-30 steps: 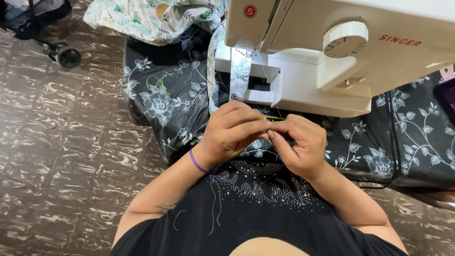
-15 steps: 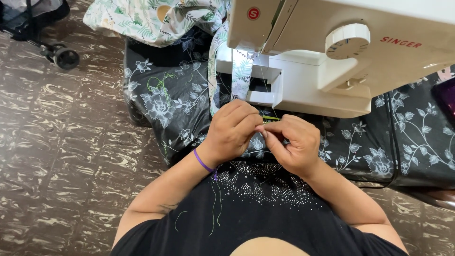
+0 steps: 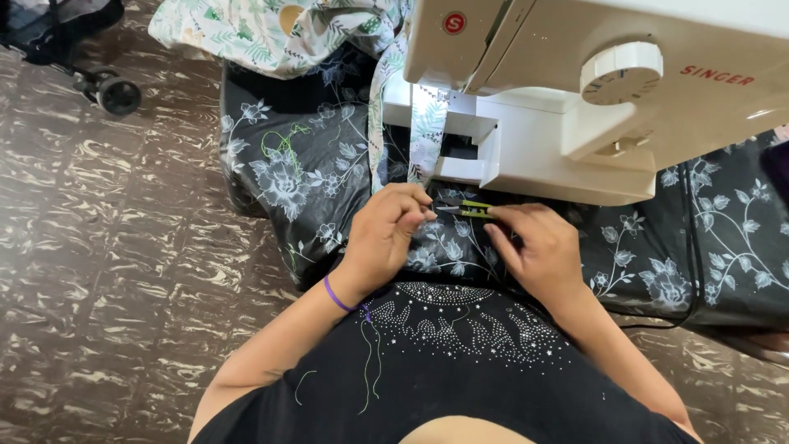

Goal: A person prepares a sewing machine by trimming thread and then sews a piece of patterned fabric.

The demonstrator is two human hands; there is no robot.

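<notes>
My left hand (image 3: 385,237), with a purple band on the wrist, has its fingertips pinched together just under the end of a leaf-print fabric strip (image 3: 427,131). What it pinches is too small to see. My right hand (image 3: 538,251) holds small yellow-green thread snips (image 3: 465,211) by the handle. Their blades point left and nearly touch my left fingertips. Both hands hover over a black floral cloth (image 3: 288,177) in front of the white sewing machine (image 3: 575,90).
The fabric strip hangs from the machine's needle area. A bundle of leaf-print fabric (image 3: 271,33) lies at the back. Loose green thread (image 3: 279,144) sits on the cloth. A wheeled black item (image 3: 115,92) stands on the patterned floor (image 3: 107,271) at far left.
My hands, pressed together a second ago, have drawn apart. The snips now show between them, and my right hand has shifted to the right.
</notes>
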